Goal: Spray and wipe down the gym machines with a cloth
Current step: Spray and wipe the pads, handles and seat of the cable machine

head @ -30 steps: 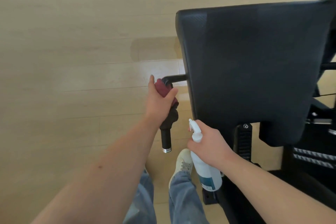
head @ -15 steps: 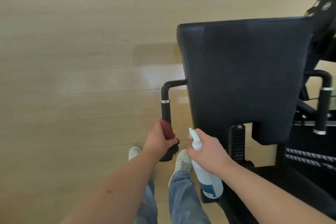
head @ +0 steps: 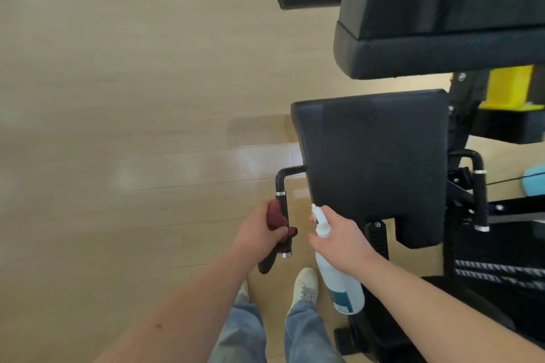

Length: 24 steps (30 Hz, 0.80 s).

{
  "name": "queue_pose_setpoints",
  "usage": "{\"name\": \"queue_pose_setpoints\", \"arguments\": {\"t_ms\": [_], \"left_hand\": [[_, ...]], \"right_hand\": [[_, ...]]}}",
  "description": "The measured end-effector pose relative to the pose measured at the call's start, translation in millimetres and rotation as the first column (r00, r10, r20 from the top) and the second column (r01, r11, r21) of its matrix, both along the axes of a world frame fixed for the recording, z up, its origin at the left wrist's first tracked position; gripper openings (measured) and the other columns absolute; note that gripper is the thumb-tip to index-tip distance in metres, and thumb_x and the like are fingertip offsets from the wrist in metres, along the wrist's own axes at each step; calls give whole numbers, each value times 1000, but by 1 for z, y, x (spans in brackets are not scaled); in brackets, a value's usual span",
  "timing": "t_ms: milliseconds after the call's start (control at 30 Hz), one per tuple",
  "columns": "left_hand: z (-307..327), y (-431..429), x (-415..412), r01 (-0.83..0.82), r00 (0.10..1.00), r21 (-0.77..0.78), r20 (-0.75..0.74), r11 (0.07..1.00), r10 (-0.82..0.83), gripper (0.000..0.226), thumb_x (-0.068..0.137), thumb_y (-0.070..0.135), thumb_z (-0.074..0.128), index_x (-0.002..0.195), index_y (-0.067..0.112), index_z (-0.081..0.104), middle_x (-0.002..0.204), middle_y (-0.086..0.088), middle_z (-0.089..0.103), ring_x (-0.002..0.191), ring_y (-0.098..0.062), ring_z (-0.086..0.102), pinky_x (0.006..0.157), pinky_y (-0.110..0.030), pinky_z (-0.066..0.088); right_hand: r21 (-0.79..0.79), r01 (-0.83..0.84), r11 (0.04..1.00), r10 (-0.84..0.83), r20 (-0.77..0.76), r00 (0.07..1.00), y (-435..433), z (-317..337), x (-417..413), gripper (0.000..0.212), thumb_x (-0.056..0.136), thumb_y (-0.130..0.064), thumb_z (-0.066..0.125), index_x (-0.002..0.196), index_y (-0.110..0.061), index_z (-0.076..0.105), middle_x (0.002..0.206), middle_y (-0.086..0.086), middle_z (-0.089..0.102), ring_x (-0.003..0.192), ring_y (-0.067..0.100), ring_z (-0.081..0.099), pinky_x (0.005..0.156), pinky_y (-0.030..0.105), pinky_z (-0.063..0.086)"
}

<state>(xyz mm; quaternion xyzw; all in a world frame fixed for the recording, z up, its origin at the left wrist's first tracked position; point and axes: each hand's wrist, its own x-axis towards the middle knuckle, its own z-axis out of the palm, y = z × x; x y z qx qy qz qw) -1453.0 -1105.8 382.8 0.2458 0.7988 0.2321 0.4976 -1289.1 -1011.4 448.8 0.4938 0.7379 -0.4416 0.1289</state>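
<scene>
Left grip (head: 259, 234) clutches cloth (head: 274, 214) against handle (head: 281, 200); right grip (head: 343, 240) holds spray bottle (head: 342, 286); seat pad (head: 374, 162) just beside handle.

- Floor (head: 118, 97): pale wood planks, smooth, with a soft sheen.
- Seat pad (head: 374, 162): black, matt, finely textured covering.
- Handle (head: 282, 206): black grip, shiny metal rings.
- Cloth (head: 275, 216): dark red, soft fabric.
- Spray bottle (head: 339, 283): smooth white plastic.
</scene>
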Motion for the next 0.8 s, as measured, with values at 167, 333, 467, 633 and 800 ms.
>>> {"name": "queue_pose_setpoints", "arguments": {"t_ms": [167,333,467,633,800], "left_hand": [[56,-1,-24,-27,999,104,-21,994,29,64,90,22,77,144,28,44,120,5,64,107,-18,62,91,-33,50],[122,-5,-49,-15,996,226,-83,974,35,60,89,25,77,140,32,46,98,25,58,86,4,57,69,-12,41],[170,3,-68,44,993,305,-117,951,-8,80,86,33,78,153,36,33,121,9,61,94,-9,58,82,-21,42],[225,21,-91,106,987,439,-157,892,-40,89,87,29,77,158,34,24,126,9,55,104,-12,55,94,-25,41],[272,45,-108,149,983,526,-172,837,-67,99,88,16,74,161,37,11,128,7,50,115,-21,58,102,-35,45]], "right_hand": [[35,14,999,-12,-48,999,-7,47,-16,29,97,-26,63,119,-37,46,97,-12,63,86,15,66,78,24,55],[100,72,992,-62,-104,993,-15,97,-33,28,97,-26,62,115,-39,45,93,-10,64,83,15,67,74,22,56],[125,98,987,-79,-146,986,-17,134,-52,22,93,-27,65,105,-38,50,89,-9,66,80,15,69,78,29,61],[196,137,971,-91,-227,970,-6,179,-77,29,92,-35,67,116,-40,50,96,-12,66,85,13,69,73,23,56],[282,174,943,-88,-293,952,8,227,-87,29,94,-30,66,120,-35,52,97,-10,67,86,12,68,71,18,52]]}}
